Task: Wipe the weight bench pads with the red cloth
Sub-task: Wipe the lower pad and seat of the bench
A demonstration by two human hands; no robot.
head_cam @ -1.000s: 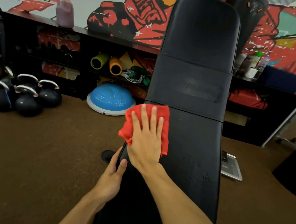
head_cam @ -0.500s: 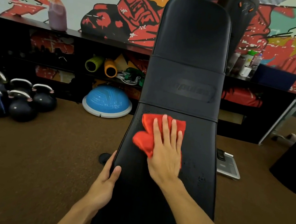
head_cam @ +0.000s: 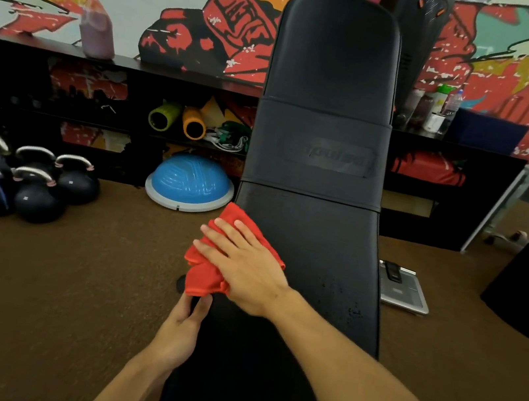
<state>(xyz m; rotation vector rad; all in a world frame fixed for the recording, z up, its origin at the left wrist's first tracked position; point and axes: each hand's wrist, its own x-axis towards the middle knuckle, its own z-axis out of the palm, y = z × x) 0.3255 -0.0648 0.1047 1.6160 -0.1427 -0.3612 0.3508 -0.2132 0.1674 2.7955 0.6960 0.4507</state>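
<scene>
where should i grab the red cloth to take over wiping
Pinch the bunched lower fold of the red cloth, which overhangs the left edge of the bench pad, coming from the left; the rest lies flat under the right hand.

A gym (kettlebells [head_cam: 33, 188], weight bench [head_cam: 321, 140], mural [head_cam: 236, 22]).

A mural [head_cam: 215, 19] covers the wall above a long black shelf [head_cam: 38, 45]. A pink jug [head_cam: 96, 29] stands on the shelf's top near its left end, and bottles [head_cam: 444, 107] stand toward its right end. Inside the shelf lie a green roller [head_cam: 163, 116] and an orange roller [head_cam: 194, 123], side by side. On the brown carpet [head_cam: 51, 288], kettlebells [head_cam: 33, 184] cluster at the left edge, a blue dome [head_cam: 189, 185] sits by the shelf's foot, and a grey scale [head_cam: 403, 288] lies to the right.
</scene>
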